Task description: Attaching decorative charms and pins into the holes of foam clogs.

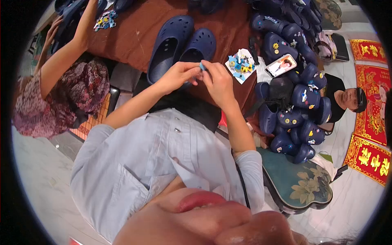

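Note:
Two navy clogs, a left-hand one [168,45] and a right-hand one [200,47], lie side by side on the brown-covered table, just beyond my hands. My left hand [179,76] and my right hand [219,83] meet above their near ends. Fingertips of both hands are pinched together around a small light-blue shoe charm [202,66]; most of it is hidden. To the right of my right hand, a white sheet [239,77] carries a pile of small colourful shoe charms [241,65].
A lit phone [281,66] leans among a heap of navy clogs [306,96] decorated with charms on the right. At the left, a co-worker's arm [69,61] reaches toward more clogs and charms [105,21]. A padded stool [300,181] stands at lower right; a person in black [335,98] is beyond.

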